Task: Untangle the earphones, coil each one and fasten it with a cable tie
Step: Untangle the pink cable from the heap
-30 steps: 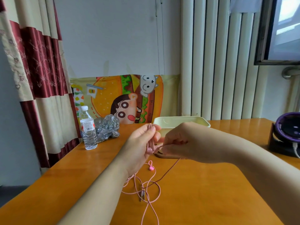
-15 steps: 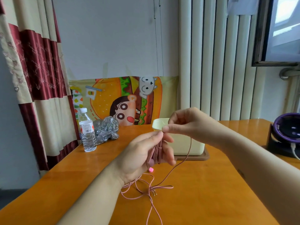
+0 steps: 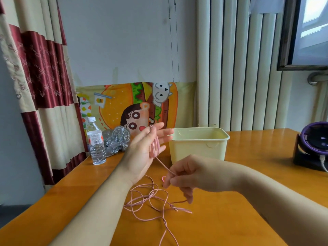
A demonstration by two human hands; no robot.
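1. Bright, even daylight enters from the window [image 3: 310, 29] at 2 o'clock; its panes are overexposed.
2. The varnished table [image 3: 221, 219] carries broad soft glare toward 3 o'clock; shadows beneath the arms are faint.
3. Motion blur softens the fingertips of the left hand [image 3: 143, 153], the right hand [image 3: 188, 174] and the pink cable [image 3: 165, 166] stretched between them.
4. Wide-angle distortion bows the curtain [image 3: 35, 86] at 9 o'clock.

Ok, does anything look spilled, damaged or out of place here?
Nothing spilled or broken. The only mess is the pink earphone cable: part wound round the left hand, the right hand pinching one strand, the rest a loose tangle on the table. The water bottle stands upright.
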